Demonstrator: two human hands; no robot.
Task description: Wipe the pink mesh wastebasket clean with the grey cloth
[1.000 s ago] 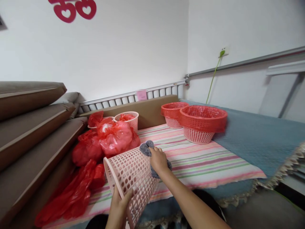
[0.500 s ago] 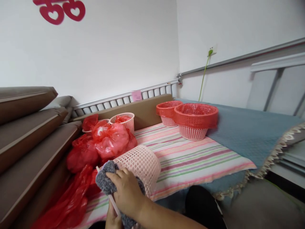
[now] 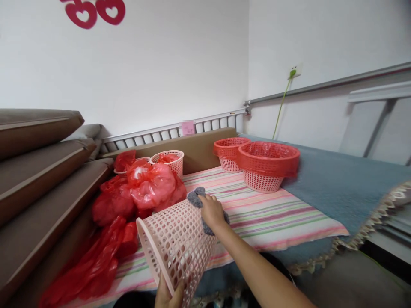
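A pale pink perforated plastic basket (image 3: 176, 235) lies tilted on its side in front of me, its rim facing lower left. My left hand (image 3: 169, 295) grips that rim at the bottom of the view, thumb and fingers on either side. With my right hand (image 3: 212, 211) I hold a grey fuzzy cloth (image 3: 196, 197) pressed against the basket's bottom end. Part of the cloth hangs out below my fingers. Just beyond the basket sit knotted, filled red plastic bags (image 3: 152, 186).
Two pink baskets lined with red bags, the nearer basket (image 3: 263, 182) larger in view, stand on the striped cloth (image 3: 272, 218). Another pink basket (image 3: 175, 167) stands behind the bags. Brown cushions (image 3: 41, 184) are stacked at left. A loose red bag (image 3: 93, 269) lies near them.
My right hand has moved with the cloth from the basket's rim to its bottom end, rightward and up. More of the basket's side and rim now shows.
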